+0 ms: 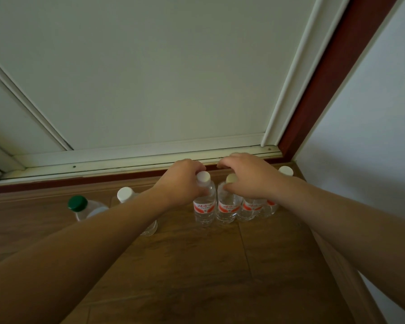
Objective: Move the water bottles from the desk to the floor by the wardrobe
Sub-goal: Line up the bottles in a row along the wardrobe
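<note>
Several small clear water bottles with red-and-white labels stand upright in a row on the wooden floor (185, 265), close to the white wardrobe door (150, 78). My left hand (180, 183) grips the shoulder of the leftmost labelled bottle (205, 202), whose white cap shows. My right hand (248, 178) is closed over the second bottle (227, 204) near its cap and covers the top of a third bottle (250, 210). A fourth bottle's white cap (285, 170) shows by the corner.
Left of the row stand a larger bottle with a green cap (77, 203) and another with a white cap (125, 194), partly behind my left forearm. A dark red wardrobe frame (325, 78) and a white wall (372, 136) close off the right.
</note>
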The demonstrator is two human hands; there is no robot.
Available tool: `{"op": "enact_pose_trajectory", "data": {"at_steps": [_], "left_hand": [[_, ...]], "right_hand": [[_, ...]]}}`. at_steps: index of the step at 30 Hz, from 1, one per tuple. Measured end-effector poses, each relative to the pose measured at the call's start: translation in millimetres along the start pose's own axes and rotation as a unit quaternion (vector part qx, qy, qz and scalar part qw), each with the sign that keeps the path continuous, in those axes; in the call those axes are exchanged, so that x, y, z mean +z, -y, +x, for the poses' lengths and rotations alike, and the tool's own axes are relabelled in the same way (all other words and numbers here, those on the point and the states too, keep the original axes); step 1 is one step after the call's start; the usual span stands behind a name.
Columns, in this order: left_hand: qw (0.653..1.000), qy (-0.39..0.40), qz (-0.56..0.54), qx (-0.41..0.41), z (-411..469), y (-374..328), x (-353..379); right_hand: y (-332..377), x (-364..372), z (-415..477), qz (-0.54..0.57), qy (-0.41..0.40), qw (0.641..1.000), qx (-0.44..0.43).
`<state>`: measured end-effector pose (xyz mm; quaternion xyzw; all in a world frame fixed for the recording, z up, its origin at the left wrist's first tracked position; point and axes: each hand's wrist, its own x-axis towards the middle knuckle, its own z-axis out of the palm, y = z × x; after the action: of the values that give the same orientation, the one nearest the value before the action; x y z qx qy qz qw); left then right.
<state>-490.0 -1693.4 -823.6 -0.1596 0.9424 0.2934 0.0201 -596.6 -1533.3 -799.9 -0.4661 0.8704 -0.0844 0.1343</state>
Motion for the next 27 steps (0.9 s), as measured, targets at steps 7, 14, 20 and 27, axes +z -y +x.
{"op": "enact_pose_trajectory", "data": {"at_steps": [7,14,20,27], "left_hand": [[0.999,-0.038,0.02,-0.007,-15,16,-38],[0.994,-0.06,0.062,-0.073,-55,76,-88],[0.986,-0.038,0.089,-0.136,-95,133,-109],[0.982,-0.026,0.09,-0.162,-114,170,-108]], "right_hand": [[40,-14,19,0.01,-0.046,0.998,-0.042],[118,10,48,0.014,-0.003,0.993,-0.12],[165,35,71,0.019,0.034,0.984,-0.173],[188,48,89,-0.034,0.063,0.982,-0.173]]}}
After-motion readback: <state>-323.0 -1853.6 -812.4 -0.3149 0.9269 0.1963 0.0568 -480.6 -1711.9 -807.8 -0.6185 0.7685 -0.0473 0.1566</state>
